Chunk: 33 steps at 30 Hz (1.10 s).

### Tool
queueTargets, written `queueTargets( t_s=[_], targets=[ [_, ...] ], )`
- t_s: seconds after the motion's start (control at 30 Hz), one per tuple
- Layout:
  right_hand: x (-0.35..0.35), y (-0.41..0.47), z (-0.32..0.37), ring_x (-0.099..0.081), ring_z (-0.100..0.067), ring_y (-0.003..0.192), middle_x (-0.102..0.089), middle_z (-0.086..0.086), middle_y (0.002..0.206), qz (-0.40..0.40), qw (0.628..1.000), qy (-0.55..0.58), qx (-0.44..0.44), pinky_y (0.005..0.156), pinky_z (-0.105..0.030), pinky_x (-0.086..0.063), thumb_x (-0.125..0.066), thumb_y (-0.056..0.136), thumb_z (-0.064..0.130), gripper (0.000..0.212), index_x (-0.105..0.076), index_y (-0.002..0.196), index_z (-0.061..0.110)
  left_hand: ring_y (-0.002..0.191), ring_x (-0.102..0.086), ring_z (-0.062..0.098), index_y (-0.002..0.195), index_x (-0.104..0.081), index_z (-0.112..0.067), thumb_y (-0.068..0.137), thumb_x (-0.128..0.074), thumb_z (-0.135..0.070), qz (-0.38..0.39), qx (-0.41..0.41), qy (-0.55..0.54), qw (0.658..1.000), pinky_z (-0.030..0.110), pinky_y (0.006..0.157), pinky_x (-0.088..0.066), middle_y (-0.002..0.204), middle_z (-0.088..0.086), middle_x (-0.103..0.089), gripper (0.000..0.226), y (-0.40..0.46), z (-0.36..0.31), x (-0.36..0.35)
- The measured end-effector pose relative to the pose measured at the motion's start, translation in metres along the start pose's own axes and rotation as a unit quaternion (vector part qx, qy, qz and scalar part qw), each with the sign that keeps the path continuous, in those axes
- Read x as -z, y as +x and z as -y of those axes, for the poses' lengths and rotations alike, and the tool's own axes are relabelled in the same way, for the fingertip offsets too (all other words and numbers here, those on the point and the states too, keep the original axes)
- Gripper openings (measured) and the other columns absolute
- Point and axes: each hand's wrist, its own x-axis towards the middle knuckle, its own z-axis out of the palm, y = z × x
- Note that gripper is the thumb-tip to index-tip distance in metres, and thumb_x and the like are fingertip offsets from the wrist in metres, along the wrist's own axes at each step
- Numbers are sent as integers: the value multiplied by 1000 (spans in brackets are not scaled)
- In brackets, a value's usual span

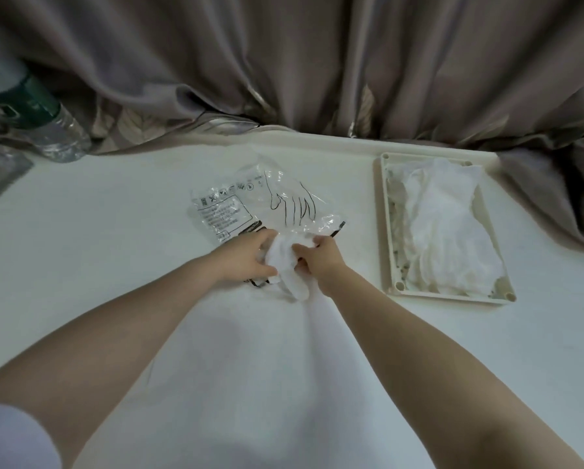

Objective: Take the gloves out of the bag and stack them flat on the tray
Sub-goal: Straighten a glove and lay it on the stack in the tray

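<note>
At the far left corner of the table (114, 204) we see a clear plastic bottle (43, 123) with a green label lying against the curtain (284, 62), well apart from the work. We leave it out of our reckoning.

Toward the middle, near the far edge, the bag (267, 201) lies crumpled and flat on the white surface, its printed hand outline facing up and its mouth turned toward us. That orientation suits the job: the opening faces the hands, so a glove can be drawn straight out toward the near edge.

At that mouth our left hand (246, 260) curls its fingers around one side of a bunched white glove (285, 262), and just beside it our right hand (321, 262) grips the other side. Both hands are closed on the glove, whose fingers trail down toward us. We judge the glove is mostly free of the bag, though its upper end may lie under the plastic edge; we cannot tell for certain. Holding it from both sides should let us spread it flat before moving it.

Near the right edge sits the tray (387, 211), already holding a loose pile of white gloves (446, 225). The pile looks rumpled, not neatly flat, so we may need to smooth the next one down.
</note>
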Motion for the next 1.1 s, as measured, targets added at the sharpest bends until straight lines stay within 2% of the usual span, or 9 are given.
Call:
queueTargets(
  t_s=[0.07, 0.13, 0.23, 0.33, 0.57, 0.7, 0.83, 0.93, 1.1],
  targets=[
    [-1, -4, 5, -52, -14, 58, -57, -4, 71, 26, 999, 14, -20, 50, -15, -40, -62, 89, 11, 11, -57, 80, 7, 91, -55, 3, 141, -34, -20, 77, -74, -17, 21, -18, -10, 1000, 10, 75, -39, 130, -6, -51, 76, 2, 0, 0],
    [0, -6, 12, -49, -11, 48, -49, 0, 59, 37, 998, 39, -26, 43, -13, -36, -58, 90, 8, 27, -49, 65, 14, 113, -50, 11, 145, -29, -18, 76, -75, -20, 30, -31, 13, 999, 18, 89, -38, 139, 1, -43, 83, 6, 3, 1],
    [14, -12, 25, -57, -22, 67, -60, -5, 69, 39, 987, 152, -41, 62, -25, -44, -54, 87, 14, 12, -58, 76, 12, 131, -37, 23, 147, -23, -17, 79, -71, -29, 39, -17, 65, 997, 30, 104, -35, 145, 8, -32, 84, 11, 9, 0],
    [36, -19, 27, -61, -16, 57, -64, -2, 62, 76, 961, 263, -30, 59, -25, -46, -43, 84, 9, 30, -69, 68, 10, 131, -36, 27, 145, -25, -12, 84, -65, -39, 41, -8, 116, 992, 36, 105, -35, 145, 11, -27, 78, 14, 8, -2],
    [83, -53, 36, -65, -25, 66, -65, -9, 72, 137, 912, 387, 20, 70, -33, -49, -47, 69, 18, 27, -62, 85, 3, 134, -27, 35, 143, -32, -15, 88, -56, -28, 46, 64, 245, 966, 39, 102, -36, 151, 8, -19, 62, 13, -5, -6],
    [105, -65, 33, -66, -26, 72, -67, -10, 78, 192, 914, 355, 42, 71, -35, -53, -58, 71, 17, 30, -62, 98, 5, 131, -33, 26, 128, -53, -16, 94, -49, -23, -126, -30, 76, 989, 28, 102, -28, 142, 5, -39, 35, 7, -40, -4],
    [116, -76, 31, -68, -28, 89, -69, -15, 96, 235, 922, 288, 108, 82, -39, -54, -70, 71, 24, 48, -61, 112, 1, 106, -61, 11, 105, -64, -25, 88, -56, -51, 26, -79, -365, 927, 29, 98, -43, 112, -6, -66, 32, -11, -100, -11],
    [135, -84, 30, -65, -30, 93, -65, -19, 104, 237, 924, 262, 143, 84, -41, -54, -78, 68, 23, 63, -55, 121, -1, 84, -64, 2, 98, -61, -22, 88, -63, -21, 2, -145, -375, 916, 21, 81, -51, 95, -8, -67, 10, -15, -133, -25],
    [186, -98, 26, -66, -19, 77, -68, -6, 89, 153, 928, 285, 187, 64, -29, -55, -58, 77, 5, 27, -60, 103, 12, 68, -55, 8, 89, -63, 1, 95, -54, -18, -31, -133, -383, 913, 22, 66, -43, 76, -4, -62, 22, -15, -149, -30]
  ],
)
